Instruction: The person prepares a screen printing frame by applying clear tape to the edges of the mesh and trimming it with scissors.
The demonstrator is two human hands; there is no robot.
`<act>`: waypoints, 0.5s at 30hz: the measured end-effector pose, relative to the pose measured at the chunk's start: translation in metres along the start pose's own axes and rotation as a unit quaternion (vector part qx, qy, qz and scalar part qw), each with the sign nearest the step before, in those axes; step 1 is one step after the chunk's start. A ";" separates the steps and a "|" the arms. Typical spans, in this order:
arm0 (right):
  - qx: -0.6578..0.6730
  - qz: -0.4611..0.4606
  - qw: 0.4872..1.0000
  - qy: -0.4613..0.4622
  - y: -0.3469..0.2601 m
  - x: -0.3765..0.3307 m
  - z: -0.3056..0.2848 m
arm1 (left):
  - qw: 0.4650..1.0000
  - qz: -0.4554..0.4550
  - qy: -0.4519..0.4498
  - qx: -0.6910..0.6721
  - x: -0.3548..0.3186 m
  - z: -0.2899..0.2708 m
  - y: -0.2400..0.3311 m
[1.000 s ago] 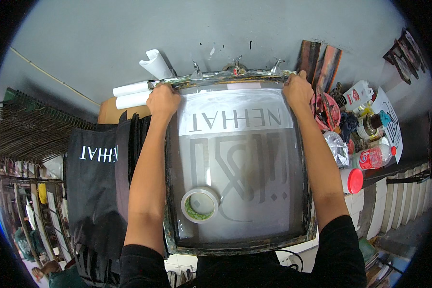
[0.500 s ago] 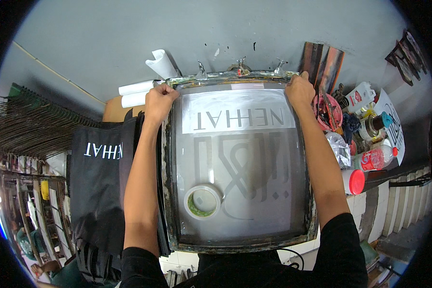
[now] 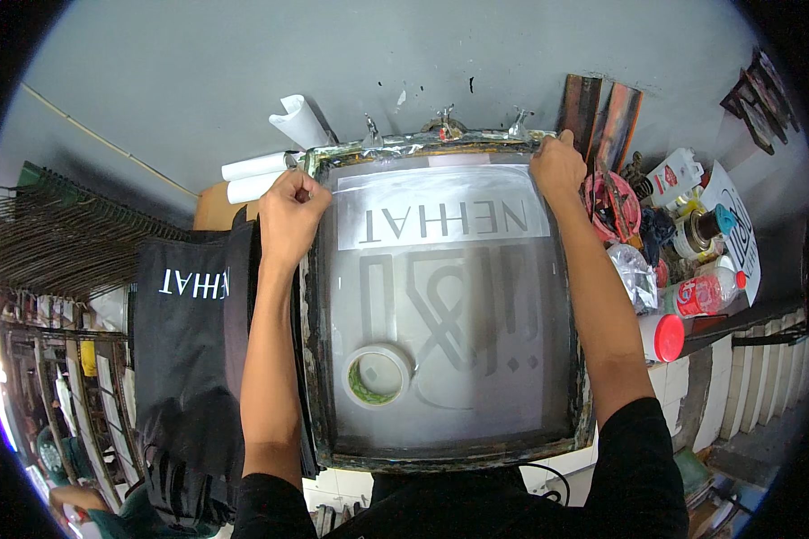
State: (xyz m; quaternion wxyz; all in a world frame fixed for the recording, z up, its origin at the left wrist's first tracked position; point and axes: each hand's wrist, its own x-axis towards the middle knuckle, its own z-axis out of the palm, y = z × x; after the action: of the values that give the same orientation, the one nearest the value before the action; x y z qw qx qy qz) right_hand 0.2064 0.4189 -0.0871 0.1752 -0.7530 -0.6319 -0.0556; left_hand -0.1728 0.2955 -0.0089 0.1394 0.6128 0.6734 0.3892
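A screen printing frame [image 3: 440,464] with a worn, stained rim lies before me. Its grey mesh carries a large pattern and a paler band of lettering [image 3: 445,216] near the far side. My right hand [image 3: 559,168] grips the far right corner of the frame, fingers curled over the rim. Beside the far left corner, my left hand [image 3: 289,211] is closed with its fingers curled in; anything inside it is hidden. A roll of tape [image 3: 403,377] rests flat on the mesh at the near left, apart from both hands.
Metal clamps [image 3: 446,121] stand along the frame's far edge. Black printed bags [image 3: 184,350] lie to the left, beside paper rolls [image 3: 256,186]. On the right are a pink basket [image 3: 613,207], a red-capped jar [image 3: 667,338], bottles and squeegees [image 3: 580,112].
My left hand has shifted slightly left and toward me, off the frame's rim, and its fingers have curled in. My right hand stays at the far right corner. The tape roll has not moved.
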 end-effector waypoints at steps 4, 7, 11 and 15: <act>-0.003 0.001 1.000 0.001 -0.004 -0.002 -0.004 | 0.999 -0.031 -0.015 0.016 0.023 0.004 -0.015; -0.008 0.009 1.000 -0.010 -0.006 -0.001 -0.006 | 0.997 -0.061 -0.037 0.009 0.039 0.011 -0.032; -0.007 0.011 1.000 -0.017 -0.007 -0.001 -0.006 | 0.996 -0.071 -0.042 0.016 0.060 0.029 -0.066; -0.009 0.009 1.000 -0.019 -0.004 -0.001 -0.006 | 0.996 -0.071 -0.042 0.046 0.064 0.037 -0.069</act>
State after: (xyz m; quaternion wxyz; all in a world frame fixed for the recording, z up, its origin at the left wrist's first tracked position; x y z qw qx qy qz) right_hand 0.2028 0.4163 -0.0813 0.1569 -0.7608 -0.6281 -0.0453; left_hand -0.2110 0.3725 -0.0628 0.1662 0.5851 0.7260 0.3207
